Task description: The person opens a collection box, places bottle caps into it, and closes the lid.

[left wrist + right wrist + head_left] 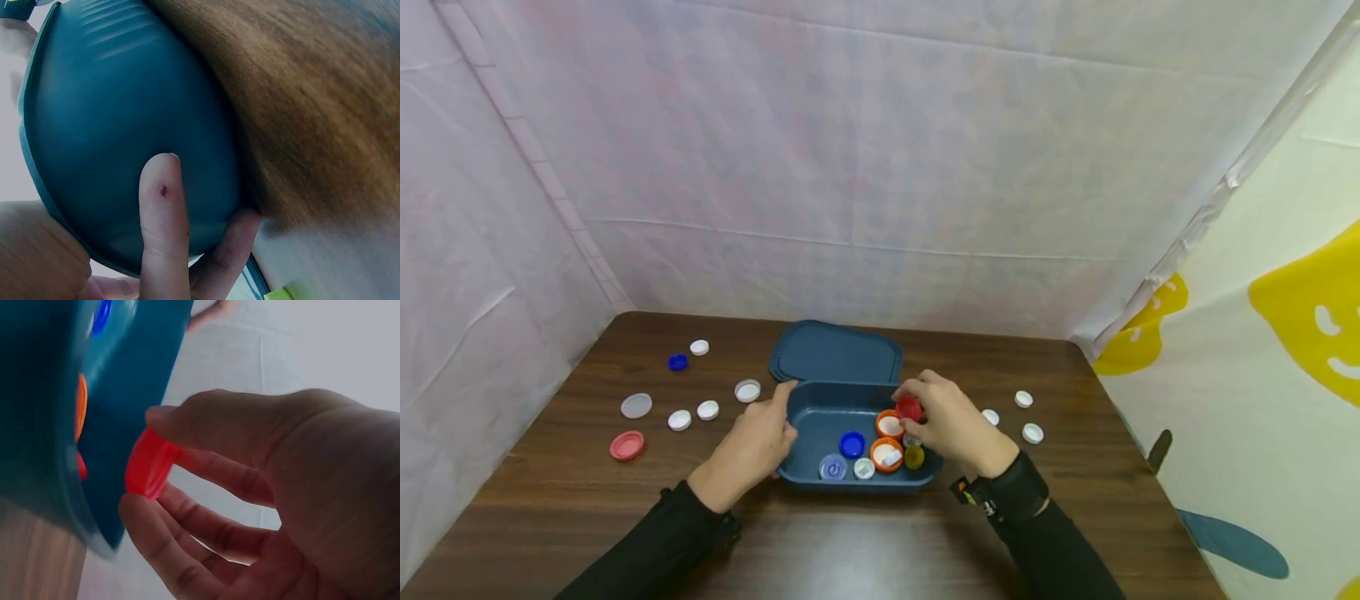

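Note:
My right hand [951,421] pinches a red bottle cap [150,464] between thumb and fingers, above the right end of a dark blue plastic box [820,429]. My left hand [752,442] holds the box's left end, its index finger along the rim. In the left wrist view other fingers [164,219] lie against the outer wall. Inside the box, toward the right, are orange caps [887,454] with white insides, a dark blue cap [852,444], a pale blue cap [832,467], a white cap [864,468] and a yellow cap [913,457].
A flat blue lid [838,354] lies behind the box. Left on the wooden table [820,550] are a pink lid [627,445], a translucent lid [636,406], a blue cap [677,362] and several white caps [707,409]. More white caps [1032,433] lie on the right.

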`<state>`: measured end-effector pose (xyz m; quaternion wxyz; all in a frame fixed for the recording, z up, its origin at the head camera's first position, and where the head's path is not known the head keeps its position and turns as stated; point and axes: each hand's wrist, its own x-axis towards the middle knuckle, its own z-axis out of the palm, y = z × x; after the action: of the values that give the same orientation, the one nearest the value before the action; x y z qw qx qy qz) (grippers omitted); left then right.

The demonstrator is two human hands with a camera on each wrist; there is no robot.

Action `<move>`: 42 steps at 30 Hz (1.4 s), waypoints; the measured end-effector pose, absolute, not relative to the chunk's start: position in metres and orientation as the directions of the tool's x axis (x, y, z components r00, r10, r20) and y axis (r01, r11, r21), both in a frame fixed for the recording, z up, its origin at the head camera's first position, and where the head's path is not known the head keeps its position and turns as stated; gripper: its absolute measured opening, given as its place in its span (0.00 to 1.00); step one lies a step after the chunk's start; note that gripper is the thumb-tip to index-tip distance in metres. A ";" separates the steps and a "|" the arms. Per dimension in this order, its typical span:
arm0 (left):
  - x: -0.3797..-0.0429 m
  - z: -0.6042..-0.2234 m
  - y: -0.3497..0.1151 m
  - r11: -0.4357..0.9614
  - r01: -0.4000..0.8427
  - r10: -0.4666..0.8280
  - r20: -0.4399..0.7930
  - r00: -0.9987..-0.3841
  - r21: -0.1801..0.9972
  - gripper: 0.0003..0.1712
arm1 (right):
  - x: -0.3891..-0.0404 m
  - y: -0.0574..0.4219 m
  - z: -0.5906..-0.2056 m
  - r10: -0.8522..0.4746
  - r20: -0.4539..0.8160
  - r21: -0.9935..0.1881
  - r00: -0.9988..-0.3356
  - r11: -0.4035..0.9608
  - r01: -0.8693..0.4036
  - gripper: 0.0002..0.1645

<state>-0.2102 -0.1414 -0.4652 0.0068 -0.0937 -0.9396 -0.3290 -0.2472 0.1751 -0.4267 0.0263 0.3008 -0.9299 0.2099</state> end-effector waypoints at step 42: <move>-0.209 -0.466 -0.142 0.766 0.180 0.167 0.079 -0.983 0.617 0.43 | -0.253 0.209 -0.416 -0.462 0.226 -0.399 -0.858 0.759 -0.514 0.15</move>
<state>-0.2091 -0.1416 -0.4659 0.0097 -0.0922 -0.9397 -0.3292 -0.2531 0.2092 -0.4161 0.0569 0.2605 -0.9362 0.2289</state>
